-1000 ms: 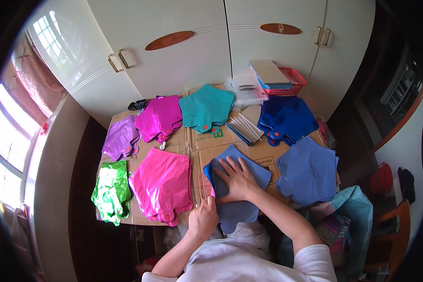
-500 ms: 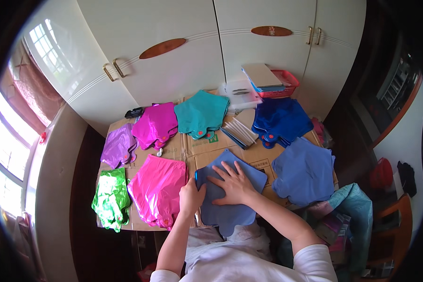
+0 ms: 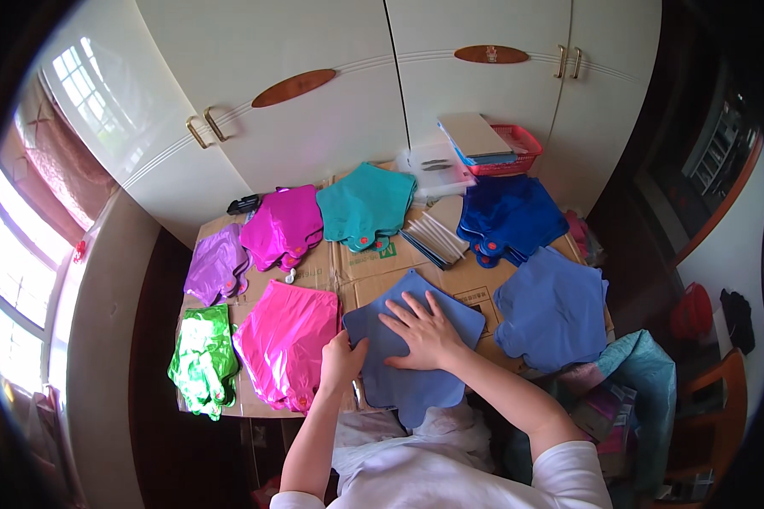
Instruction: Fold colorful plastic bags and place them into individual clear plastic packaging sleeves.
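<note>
A flat, star-shaped blue foil balloon [image 3: 416,386] lies in front of me, one point toward my lap. My right hand [image 3: 424,335] rests on it palm down, fingers spread. At its left edge, my left hand [image 3: 342,360] is closed, thumb and fingers gripping the rim; its fingertips are partly hidden. Left of that hand is a shiny pink foil balloon stack [image 3: 284,343]. To the right sits another lighter blue foil balloon stack [image 3: 552,310].
Along the back lie purple [image 3: 216,263], magenta [image 3: 282,227], teal [image 3: 365,204] and dark blue [image 3: 511,216] balloon stacks. Green ones [image 3: 204,356] are front left. White sticks [image 3: 437,237], a red basket [image 3: 518,153] and a cardboard sheet [image 3: 314,270] also show. White cabinets [image 3: 314,144] stand behind.
The left edge of the blue balloon, which showed a bright blue upturned strip beside my left hand, now lies flatter. My left hand has shifted slightly; my right stays in place.
</note>
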The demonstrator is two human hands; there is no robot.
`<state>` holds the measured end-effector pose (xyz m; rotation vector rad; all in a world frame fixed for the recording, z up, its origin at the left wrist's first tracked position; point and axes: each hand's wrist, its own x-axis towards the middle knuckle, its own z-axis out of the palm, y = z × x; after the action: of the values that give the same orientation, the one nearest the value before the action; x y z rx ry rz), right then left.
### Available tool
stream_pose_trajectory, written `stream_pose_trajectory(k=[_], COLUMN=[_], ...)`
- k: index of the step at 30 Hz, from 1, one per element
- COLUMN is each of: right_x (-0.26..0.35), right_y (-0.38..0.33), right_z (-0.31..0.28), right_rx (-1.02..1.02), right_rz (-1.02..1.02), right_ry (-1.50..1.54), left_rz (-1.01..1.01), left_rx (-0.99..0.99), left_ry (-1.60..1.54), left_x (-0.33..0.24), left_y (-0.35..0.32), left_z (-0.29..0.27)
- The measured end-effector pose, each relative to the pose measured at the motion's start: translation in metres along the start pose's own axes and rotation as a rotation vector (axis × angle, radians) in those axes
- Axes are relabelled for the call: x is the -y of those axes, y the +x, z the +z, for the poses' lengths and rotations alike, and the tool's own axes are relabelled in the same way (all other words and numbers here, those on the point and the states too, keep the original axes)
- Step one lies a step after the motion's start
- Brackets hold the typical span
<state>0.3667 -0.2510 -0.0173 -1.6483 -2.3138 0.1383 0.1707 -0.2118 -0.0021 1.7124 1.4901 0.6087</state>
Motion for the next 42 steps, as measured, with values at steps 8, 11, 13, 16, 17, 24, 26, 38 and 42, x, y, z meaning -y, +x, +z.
stream_pose_trajectory(k=[8,11,13,16,17,24,26,38,42], right_x=[-0.003,-0.005,-0.006,-0.009,-0.013,-0.016,-0.013,-0.014,-0.015], right_y=[-0.001,-0.001,-0.001,0.0,0.002,0.003,0.004,0.002,0.002], right_z=[0.003,0.005,0.004,0.004,0.011,0.016,0.014,0.019,0.021], right_rx=[-0.038,-0.067,-0.092,-0.164,-0.222,-0.468,-0.485,-0.502,-0.524], right_rz=[-0.031,-0.041,-0.053,-0.061,-0.061,0.047,0.047,0.07,0.067], right_ry=[-0.018,-0.011,0.021,0.11,0.152,0.343,0.339,0.309,0.296], left_rz=[0.563,0.569,0.611,0.627,0.632,0.63,0.653,0.808,0.783], left_rx=[-0.034,-0.016,-0.055,-0.052,-0.048,-0.058,-0.08,0.176,0.299], left_ry=[0.197,0.231,0.221,0.25,0.271,0.37,0.379,0.582,0.717], left_x=[-0.025,-0.027,-0.022,-0.023,-0.024,-0.025,-0.024,-0.016,-0.015], left_y=[-0.012,-0.013,-0.013,-0.014,-0.014,-0.015,-0.015,0.019,0.022], left_z=[0.016,0.024,0.029,0.033,0.034,0.045,0.047,0.0,-0.009])
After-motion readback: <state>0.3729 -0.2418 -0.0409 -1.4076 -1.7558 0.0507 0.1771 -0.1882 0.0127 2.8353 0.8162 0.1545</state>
